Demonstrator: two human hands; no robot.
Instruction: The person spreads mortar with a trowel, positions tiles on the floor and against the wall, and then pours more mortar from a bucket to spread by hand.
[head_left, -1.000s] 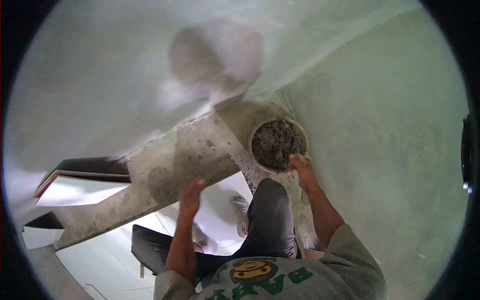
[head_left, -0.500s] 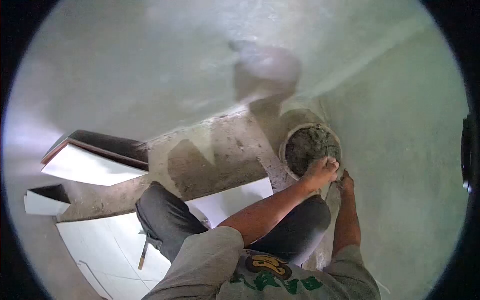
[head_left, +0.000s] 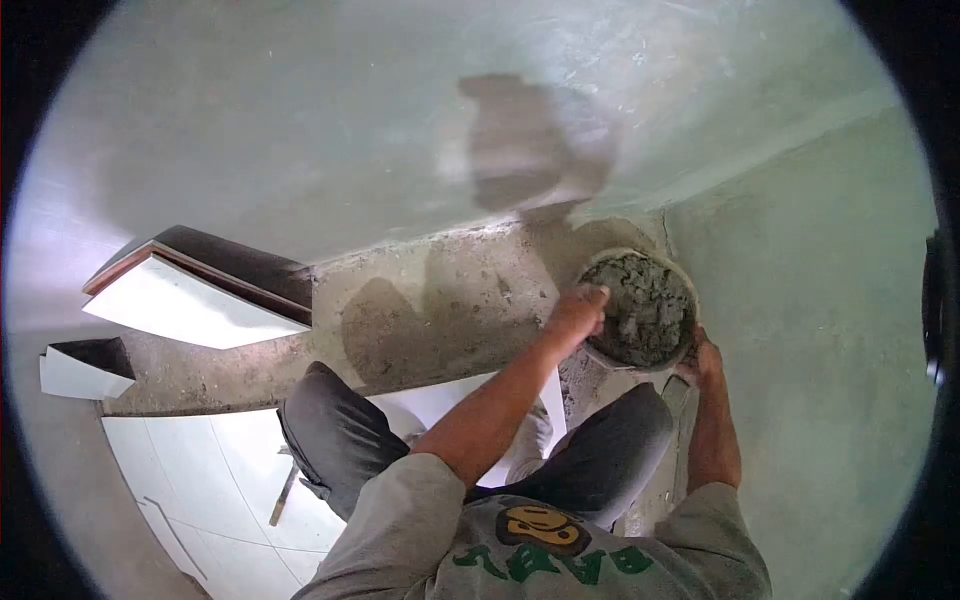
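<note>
A round bucket filled with lumpy grey mortar stands on the floor near the wall corner. My left hand is closed at the bucket's left side, over the edge of the mortar; whatever it grips is hidden by the fingers. On the lower right side of the rim, my right hand holds the bucket, its fingers partly hidden.
White tiles cover the floor at lower left, with a wooden-handled tool on them. Stacked tiles and a small tile piece stand left. Rough bare floor runs along the wall.
My left hand has moved left across the bucket, from its lower right side. My right hand has moved up onto the rim. The bucket sits slightly farther right and more mortar shows.
</note>
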